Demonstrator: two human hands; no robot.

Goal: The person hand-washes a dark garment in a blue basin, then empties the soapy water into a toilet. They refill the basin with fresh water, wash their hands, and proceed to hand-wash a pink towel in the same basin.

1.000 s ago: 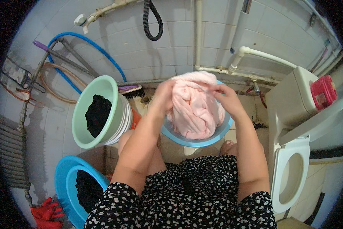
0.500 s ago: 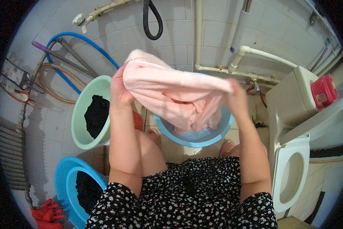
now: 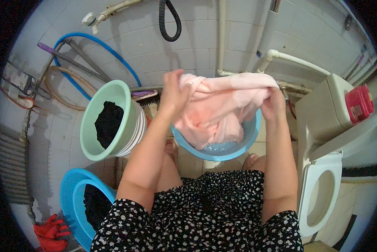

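my left hand [image 3: 174, 93] is closed around one bunched end of the pink cloth [image 3: 222, 107], and my right hand [image 3: 273, 103] is closed on the other end, so i have it stretched between them. its long axis runs left to right across my front, about level, with a loose fold sagging from the middle down into the blue basin [image 3: 215, 151] just below. the basin has a little water in its bottom and sits on the floor past my knees. both hands are equally on the cloth; neither is nearer. to my left stands a green bucket [image 3: 112, 147] with dark cloth inside, well apart from the basin, and a blue tub [image 3: 68, 197] lower down. the toilet [image 3: 323, 197] is on my right.
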